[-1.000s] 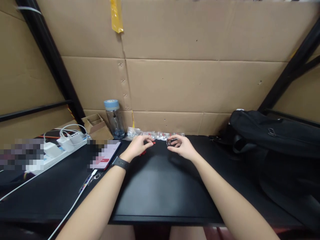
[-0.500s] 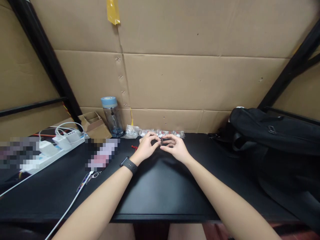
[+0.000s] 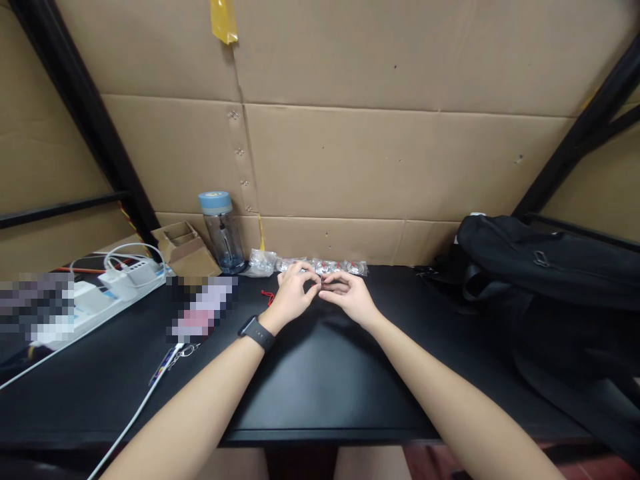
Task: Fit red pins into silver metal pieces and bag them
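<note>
My left hand, with a black watch on its wrist, is closed in a pinch at the middle of the black table. Opposite it, my right hand is closed too, fingertips meeting those of the left. Between them is a small dark thing, mostly hidden by the fingers and too small to name. A red cord lies on the table just left of my left hand. Behind my hands, several small clear plastic packets with red bits lie in a row along the cardboard wall.
At the back left stand a clear bottle with a blue lid and an open cardboard box. A white power strip with plugs, a blurred-out phone-like thing and a white cable lie left. A black bag fills the right.
The small dark thing between my fingertips shows less than before, as it has turned or my fingers have drawn closer over it. The view has shifted slightly.
</note>
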`<state>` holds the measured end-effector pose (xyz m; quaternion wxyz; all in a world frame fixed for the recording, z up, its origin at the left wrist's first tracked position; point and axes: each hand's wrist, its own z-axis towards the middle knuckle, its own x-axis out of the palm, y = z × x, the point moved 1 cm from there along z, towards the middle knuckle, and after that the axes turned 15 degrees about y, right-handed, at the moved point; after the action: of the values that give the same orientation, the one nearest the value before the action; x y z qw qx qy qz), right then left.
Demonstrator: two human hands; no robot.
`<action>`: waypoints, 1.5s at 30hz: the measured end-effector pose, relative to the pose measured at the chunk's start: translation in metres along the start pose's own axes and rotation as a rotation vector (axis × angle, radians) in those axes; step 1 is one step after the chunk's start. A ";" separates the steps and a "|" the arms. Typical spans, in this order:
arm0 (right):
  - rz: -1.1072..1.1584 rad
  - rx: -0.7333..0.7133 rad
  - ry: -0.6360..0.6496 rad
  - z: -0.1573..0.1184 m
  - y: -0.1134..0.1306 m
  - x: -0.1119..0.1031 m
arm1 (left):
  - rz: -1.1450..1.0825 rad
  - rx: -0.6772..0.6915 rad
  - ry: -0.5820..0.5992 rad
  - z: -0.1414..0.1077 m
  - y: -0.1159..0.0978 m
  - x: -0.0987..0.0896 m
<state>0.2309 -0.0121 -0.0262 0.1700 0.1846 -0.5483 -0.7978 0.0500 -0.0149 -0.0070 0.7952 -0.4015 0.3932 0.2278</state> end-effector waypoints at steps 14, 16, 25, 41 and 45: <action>-0.276 0.091 0.167 0.001 -0.001 -0.017 | 0.104 0.033 -0.001 0.001 0.003 -0.002; -0.364 0.081 0.161 0.001 -0.002 -0.018 | 0.093 0.042 0.003 0.001 0.002 -0.001; -0.633 0.011 0.155 0.003 0.001 -0.018 | 0.043 0.073 0.042 -0.002 0.001 -0.005; -0.789 -0.068 0.108 0.003 0.013 -0.018 | -0.045 0.056 0.152 0.002 0.000 -0.001; -0.813 -0.070 0.068 0.002 0.015 -0.028 | -0.093 0.035 0.155 0.002 0.007 -0.002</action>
<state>0.2551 -0.0022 -0.0085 -0.1347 0.4066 -0.3971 -0.8117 0.0445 -0.0096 -0.0077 0.7789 -0.4218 0.4385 0.1519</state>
